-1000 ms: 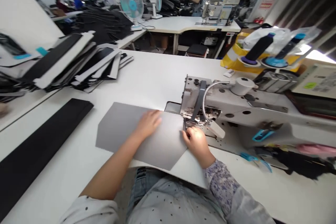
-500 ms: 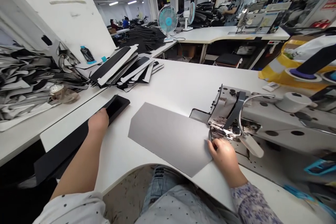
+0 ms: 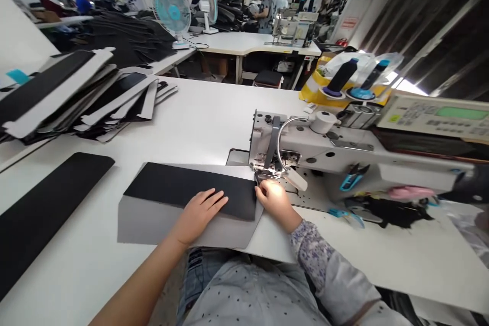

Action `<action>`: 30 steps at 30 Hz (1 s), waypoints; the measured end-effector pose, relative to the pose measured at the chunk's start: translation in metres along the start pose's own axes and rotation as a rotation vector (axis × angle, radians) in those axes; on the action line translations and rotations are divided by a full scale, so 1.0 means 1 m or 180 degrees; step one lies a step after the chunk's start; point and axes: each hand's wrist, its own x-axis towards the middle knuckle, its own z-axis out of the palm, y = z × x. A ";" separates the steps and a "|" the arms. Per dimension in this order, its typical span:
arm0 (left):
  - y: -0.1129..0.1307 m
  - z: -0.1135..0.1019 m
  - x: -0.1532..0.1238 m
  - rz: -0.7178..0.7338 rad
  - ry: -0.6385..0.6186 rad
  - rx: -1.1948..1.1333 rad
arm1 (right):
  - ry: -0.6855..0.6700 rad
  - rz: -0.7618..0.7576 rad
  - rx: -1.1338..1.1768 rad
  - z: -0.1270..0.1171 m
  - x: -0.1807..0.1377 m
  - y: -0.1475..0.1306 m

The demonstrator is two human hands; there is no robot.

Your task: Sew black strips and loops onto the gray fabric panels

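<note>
A black rectangular panel [image 3: 168, 183] lies on top of a larger grey panel [image 3: 148, 221] in front of the sewing machine [image 3: 305, 140]. My left hand [image 3: 201, 210] rests flat on the black panel, fingers stretched out. Right beside the presser foot, at the right end of the two panels, my right hand [image 3: 275, 202] is closed in a pinch. A narrow dark strip shows by its fingertips; what exactly they grip is hidden. The grey panel sticks out from under the black one along the near side.
More black panels [image 3: 49, 209] lie at the left. Behind them is a pile of black and grey pieces [image 3: 80, 91]. Blue thread snips [image 3: 353, 178] sit on the machine, and thread cones [image 3: 342, 79] stand behind it. A fan [image 3: 171, 10] stands farther back.
My left hand has moved right from the black pieces, and a black panel now lies over the grey one. My right hand stays by the presser foot. The view has turned right.
</note>
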 end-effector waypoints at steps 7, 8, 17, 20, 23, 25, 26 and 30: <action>0.058 0.019 0.076 -0.0531 -0.0524 -0.0327 | -0.0210 -0.0467 -0.0799 -0.008 0.009 -0.009; 0.065 0.022 0.085 -0.0629 -0.0564 -0.0408 | -0.0249 -0.0544 -0.0860 -0.008 0.010 -0.008; 0.051 0.012 0.091 -0.0485 -0.0980 -0.1371 | 0.0001 -0.0605 -0.0633 -0.022 -0.013 -0.019; 0.011 0.002 0.069 -0.0821 -0.0693 -0.1354 | -0.0254 -0.1327 -0.0159 -0.018 -0.043 -0.048; -0.044 -0.008 0.028 -0.2045 -0.0341 -0.0759 | -0.0571 -0.1978 0.0159 -0.005 -0.066 -0.076; -0.081 -0.014 -0.004 -0.2870 -0.0335 -0.0247 | -0.0600 -0.2024 0.0221 0.005 -0.071 -0.087; -0.097 -0.017 -0.019 -0.3231 -0.0377 -0.0018 | -0.0617 -0.2017 0.0254 0.008 -0.072 -0.090; -0.140 -0.021 -0.057 -0.4193 -0.0682 0.0279 | -0.0628 -0.1951 0.0413 0.016 -0.067 -0.090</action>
